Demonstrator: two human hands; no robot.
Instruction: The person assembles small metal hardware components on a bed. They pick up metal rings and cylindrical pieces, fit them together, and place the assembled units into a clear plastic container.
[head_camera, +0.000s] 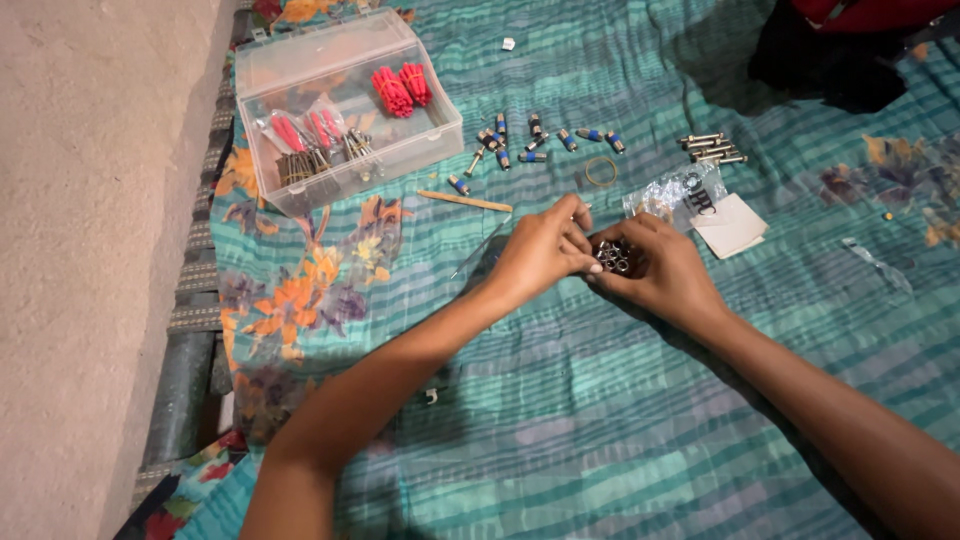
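Small metal nuts (612, 257), pinched in a cluster between the left hand (540, 252) and right hand (665, 270), could spill onto the striped bedsheet (600, 420) if either grip loosens.

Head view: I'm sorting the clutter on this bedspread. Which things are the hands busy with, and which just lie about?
In hand:
left hand and right hand on a cluster of metal nuts

Lying about:
clear plastic box
red plugs
blue-banded bolts
rubber band
wooden stick
plain bolts
white card
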